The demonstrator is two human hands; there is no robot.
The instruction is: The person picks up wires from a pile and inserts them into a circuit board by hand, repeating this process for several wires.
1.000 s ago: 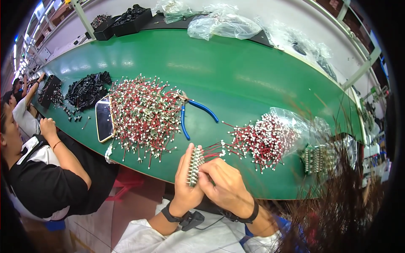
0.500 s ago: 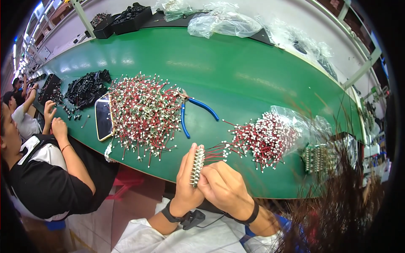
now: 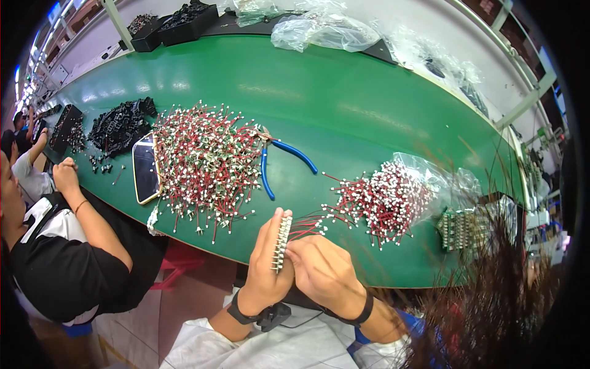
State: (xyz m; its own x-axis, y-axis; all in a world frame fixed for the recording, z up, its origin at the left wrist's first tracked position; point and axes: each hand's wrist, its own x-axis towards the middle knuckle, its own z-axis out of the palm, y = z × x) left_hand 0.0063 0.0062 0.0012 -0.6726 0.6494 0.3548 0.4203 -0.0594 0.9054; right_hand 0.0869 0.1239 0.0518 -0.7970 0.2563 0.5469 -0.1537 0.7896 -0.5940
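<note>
Upright in my left hand is a narrow strip of small circuit boards, with a row of white connectors along it. Its fingers are closed behind the strip. Thin red wires with white plugs trail from the strip's right side toward the table. My right hand is closed in a pinch against the strip's lower right side; whatever its fingertips hold is hidden. Beyond my right hand lies a heap of red wire leads with white plugs, partly in a clear plastic bag.
Left of centre sits a large pile of wired connectors. Blue-handled pliers and a phone flank it. Black parts lie farther left, near a co-worker's arm. Stacked circuit boards stand at the right.
My view has shifted slightly. Both my hands stay at the strip, the right fingertips slightly higher along it. The co-worker's hands at the left have come together.
</note>
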